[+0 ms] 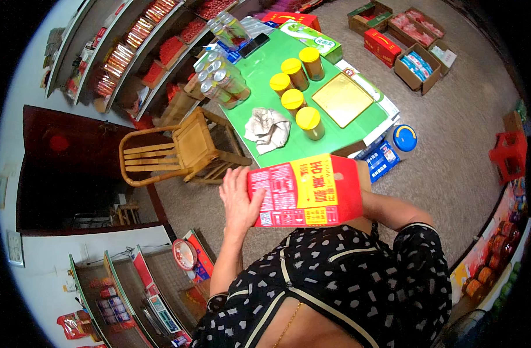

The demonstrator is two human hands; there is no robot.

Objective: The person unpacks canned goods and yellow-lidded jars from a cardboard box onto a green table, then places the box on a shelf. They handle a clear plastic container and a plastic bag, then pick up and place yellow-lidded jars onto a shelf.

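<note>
In front of my chest is a red and yellow printed cardboard box (291, 193), lying on its side in the air. My left hand (240, 195) grips its left end, thumb on the printed face and fingers over the far edge. A brown cardboard flap (364, 176) sticks out at the right end. My right forearm (391, 211) passes behind or into that end, so the right hand is hidden. Beyond the box is a green tabletop (265, 82) with several yellow-lidded jars (310, 122), a square gold tin or tray (343, 99) and a crumpled white cloth (267, 129).
Wrapped packs of cans (224, 82) and a phone (254, 45) lie at the table's far left. A bamboo chair (183, 148) stands left of the table. On the floor at right are a blue-lidded container (404, 138), a blue box (383, 161) and open cartons (418, 67). Stocked shelves (135, 52) line the wall.
</note>
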